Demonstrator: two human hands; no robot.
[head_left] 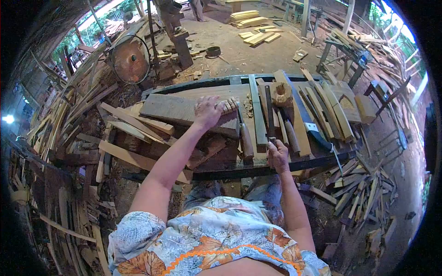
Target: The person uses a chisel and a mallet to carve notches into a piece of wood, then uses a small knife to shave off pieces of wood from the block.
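Observation:
My left hand [208, 112] is closed on a small notched piece of wood [229, 106], pressing it on a thick grey-brown board [168, 109]. My right hand [278, 155], near the bench's front edge, grips the lower end of a long dark file [269, 110], which points away from me. Between my hands lies a chisel [246, 140] with a wooden handle. Another wooden-handled tool [291, 137] rests right of the file. Beyond it sits a wooden block [281, 94] with a round hole. Wood shavings [249, 108] lie near the notched piece.
A handsaw [317, 136] with a dark handle lies on the bench's right side beside several wood strips [338, 112]. Scrap piles [361, 191] flank the bench. A large round disc [131, 60] stands at left. Yellow planks [260, 37] lie on the floor ahead; a person's legs [197, 9] show far back.

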